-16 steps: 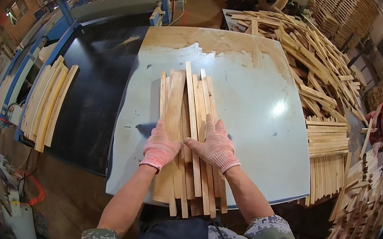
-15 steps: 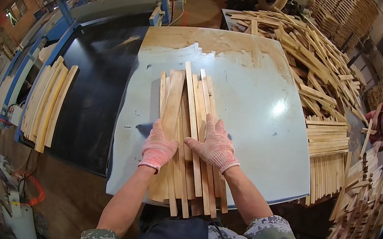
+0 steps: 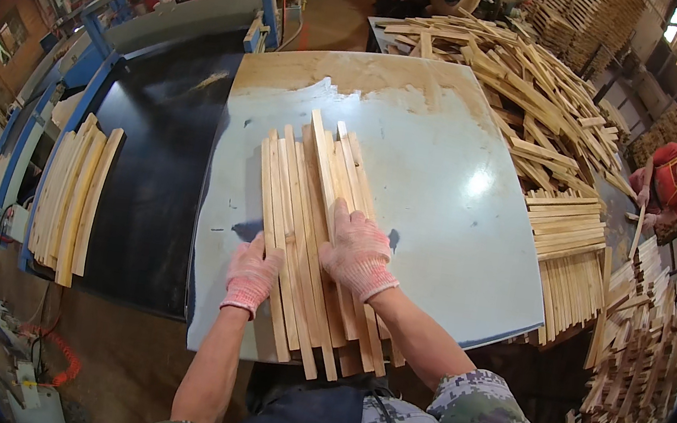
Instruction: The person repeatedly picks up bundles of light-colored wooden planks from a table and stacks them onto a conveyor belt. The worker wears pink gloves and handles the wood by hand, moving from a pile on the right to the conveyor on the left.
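A row of long, narrow wooden strips [image 3: 298, 232] lies lengthwise before me on a pale, shiny tabletop [image 3: 454, 255], their near ends sticking out past its front edge. My left hand [image 3: 252, 275], in a pink-and-white knit glove, is closed at the outer left side of the row, fingertips against the leftmost strip. On the right side, my right hand [image 3: 358, 256], gloved alike, is closed over a raised wooden strip [image 3: 322, 157] that lies partly on top of the others. The palm side of each hand is hidden.
Left of the tabletop is a black belt [image 3: 152, 184] in a blue frame, with several strips [image 3: 70, 202] on it. A heap of loose strips [image 3: 529, 109] fills the back right, near stacked strips [image 3: 565, 245]. Far right, a person in red [image 3: 670, 187] handles wood.
The wide board face at the left of the row no longer shows; narrow strips lie there now. My left hand has moved outward to the row's left side. My right hand still rests on the strips.
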### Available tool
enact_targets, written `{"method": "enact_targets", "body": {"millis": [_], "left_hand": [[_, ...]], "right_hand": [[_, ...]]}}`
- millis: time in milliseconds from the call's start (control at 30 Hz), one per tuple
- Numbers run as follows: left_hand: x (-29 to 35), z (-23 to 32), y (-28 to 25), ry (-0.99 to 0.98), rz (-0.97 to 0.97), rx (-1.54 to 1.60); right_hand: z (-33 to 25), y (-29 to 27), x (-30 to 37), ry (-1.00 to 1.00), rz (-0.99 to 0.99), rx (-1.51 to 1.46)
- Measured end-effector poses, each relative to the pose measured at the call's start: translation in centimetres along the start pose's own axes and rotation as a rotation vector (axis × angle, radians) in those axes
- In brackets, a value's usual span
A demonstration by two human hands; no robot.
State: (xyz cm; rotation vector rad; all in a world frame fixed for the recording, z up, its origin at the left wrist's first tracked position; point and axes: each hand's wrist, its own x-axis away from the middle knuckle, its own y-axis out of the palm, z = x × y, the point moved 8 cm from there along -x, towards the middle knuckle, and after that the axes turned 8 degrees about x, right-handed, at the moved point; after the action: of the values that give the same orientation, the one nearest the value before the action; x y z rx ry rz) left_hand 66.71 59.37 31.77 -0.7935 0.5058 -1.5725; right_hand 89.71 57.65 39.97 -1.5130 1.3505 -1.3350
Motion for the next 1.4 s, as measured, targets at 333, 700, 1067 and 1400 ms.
{"method": "enact_targets", "body": {"millis": [333,700,1067,1400], "left_hand": [[3.2,7.2,1.3,-0.017,0.027,-0.141],[3.7,7.8,0.9,-0.083,0.004,-0.192],[2.1,5.0,-1.7,-0.078,0.129,-0.187],[1.9,2.3,-4.3,-0.009,0.210,-0.195]], "right_hand": [[2.6,-2.3,0.8,0.077,0.110,-0.287],[14.6,-2.0,1.7,0.272,0.049,0.027],[10.2,-2.2,4.4,0.001,0.460,-0.030],[5.3,3.7,4.8,0.206,0.101,-0.017]]}}
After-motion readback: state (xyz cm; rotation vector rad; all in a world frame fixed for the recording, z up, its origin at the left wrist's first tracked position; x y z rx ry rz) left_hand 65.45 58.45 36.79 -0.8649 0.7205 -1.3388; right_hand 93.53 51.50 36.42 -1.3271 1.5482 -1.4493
